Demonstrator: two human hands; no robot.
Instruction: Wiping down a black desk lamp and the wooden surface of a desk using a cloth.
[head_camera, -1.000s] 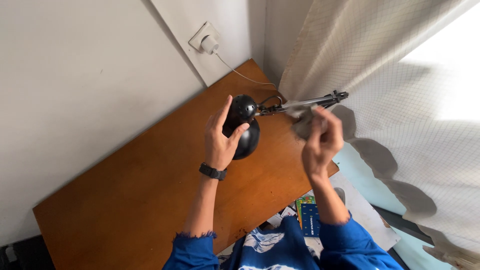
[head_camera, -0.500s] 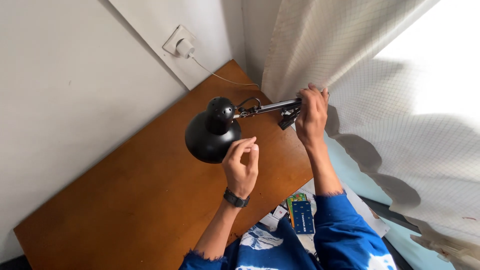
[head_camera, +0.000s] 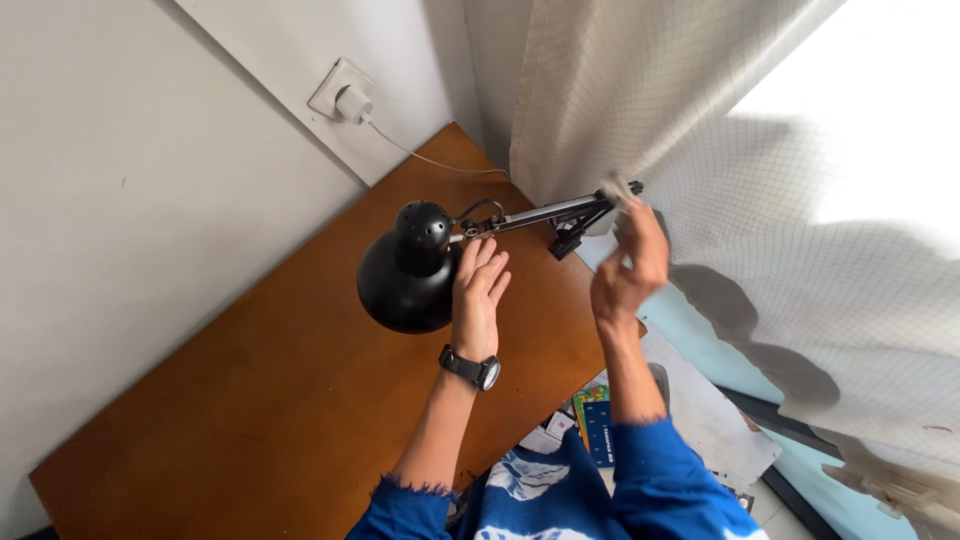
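Black desk lamp (head_camera: 412, 270) hangs over the desk's (head_camera: 250, 400) far corner; left hand (head_camera: 478, 290) lies open against its shade, right hand (head_camera: 625, 270) is blurred by the arm (head_camera: 545, 213), grasp unclear. A hard push could swing the shade or loosen the clamp

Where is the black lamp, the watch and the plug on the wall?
Black lamp (head_camera: 405, 285), head view, on the round shade.
Watch (head_camera: 470, 367), head view, on the black strap at the left wrist.
Plug (head_camera: 353, 103), head view, on the white plug body in the wall socket.
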